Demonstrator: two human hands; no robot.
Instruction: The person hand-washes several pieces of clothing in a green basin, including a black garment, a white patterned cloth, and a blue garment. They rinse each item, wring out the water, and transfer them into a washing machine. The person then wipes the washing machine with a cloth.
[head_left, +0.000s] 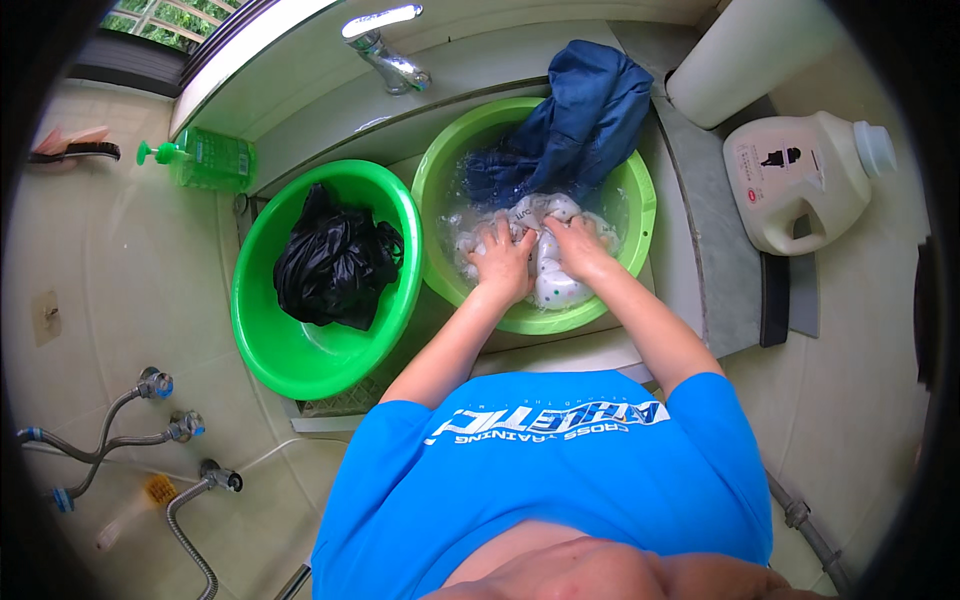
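Note:
Both my hands are in a light-green basin (647, 214) of sudsy water, on a white cloth (559, 289) with coloured dots and some lettering. My left hand (504, 257) grips its left part, fingers partly sunk in the folds. Close beside it, my right hand (579, 244) clutches the right part, fingertips hidden in the fabric. The cloth is wet and puffed up, partly under water. Behind it, a dark blue garment (596, 112) lies half in the water and hangs over the basin's back right rim.
A bright green basin (255, 330) holding a black garment (337, 262) stands at the left, touching the other basin. Behind are a chrome faucet (390, 64) and a green pump bottle (214, 160). A beige detergent jug (799, 180) stands right, by a white cylinder (750, 56).

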